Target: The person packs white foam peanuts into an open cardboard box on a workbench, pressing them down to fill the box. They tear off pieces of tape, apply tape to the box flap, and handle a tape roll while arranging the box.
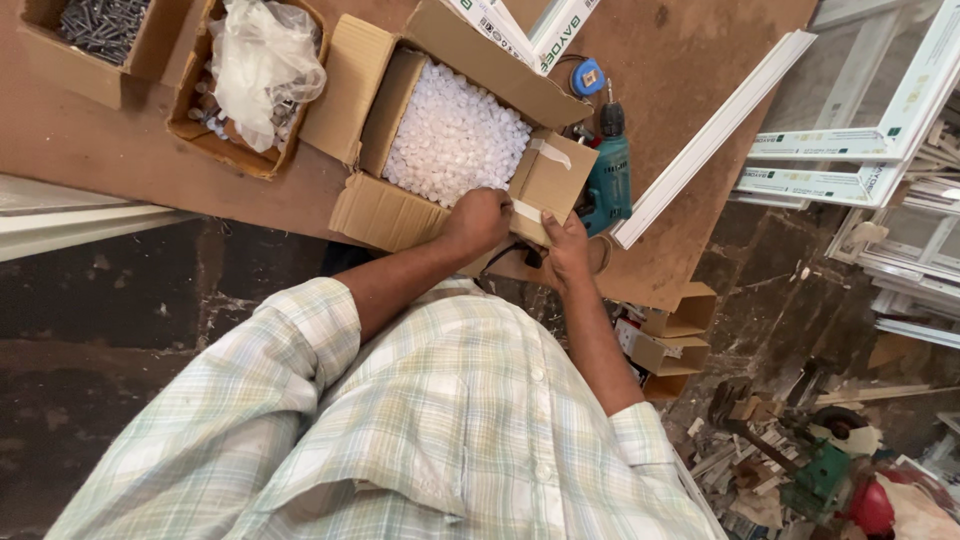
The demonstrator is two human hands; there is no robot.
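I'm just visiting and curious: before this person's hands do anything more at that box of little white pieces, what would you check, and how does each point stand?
1. Cardboard box fully on the brown board: not ok, its near corner overhangs the edge.
2. Box flaps open: ok.
3. White pieces within reach: ok, left hand is at their near edge.
4. Right hand steadying the taped flap: ok.
5. Teal drill apart from the hands: ok, but close.
6. Left hand holding a piece: cannot tell.

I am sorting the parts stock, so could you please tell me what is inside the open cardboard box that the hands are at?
The cardboard box is filled with small white plastic pieces. The left hand covers its near corner, and lower layers are hidden.
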